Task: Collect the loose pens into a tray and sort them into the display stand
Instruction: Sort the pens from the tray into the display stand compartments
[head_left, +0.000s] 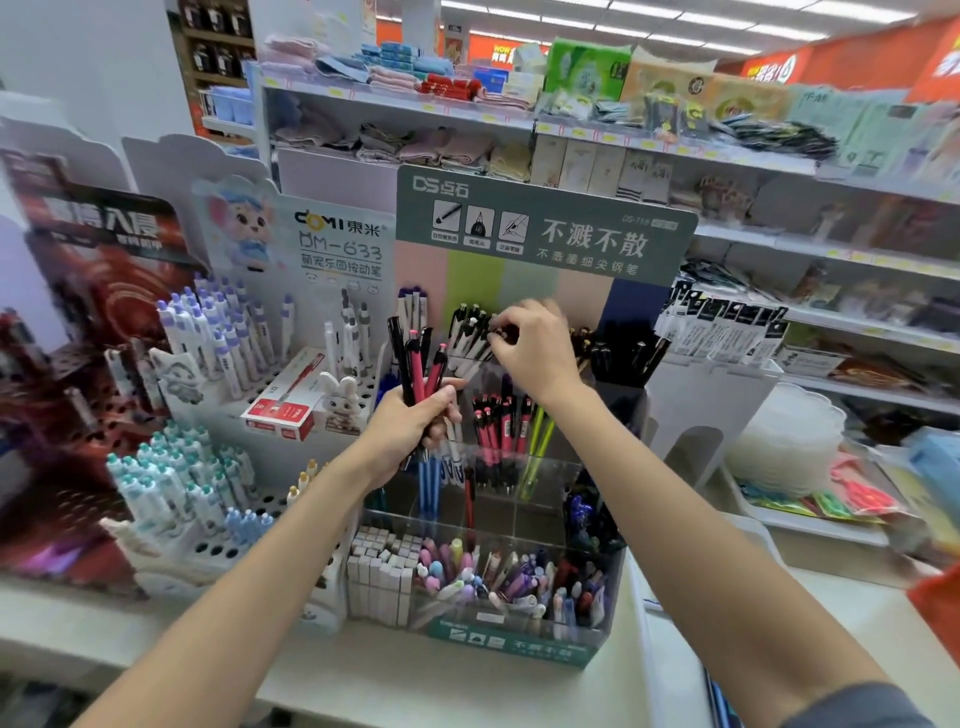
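Hands (408, 423) (532, 345) on pens (417, 364) at stand (545, 228)

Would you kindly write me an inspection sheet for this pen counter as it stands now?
Surface: white counter carries the stands.
Job's things: green display stand, clear compartments partly filled; pen bundle, pink and black, in hand; no tray identifiable.
Clutter: red box lying on the neighbouring white stand.
Grippers: left hand grips the pen bundle; right hand pinches a dark pen at the stand's top row.
Cables: nothing seen.
Surroundings: shop shelves with folded cloths and packets.
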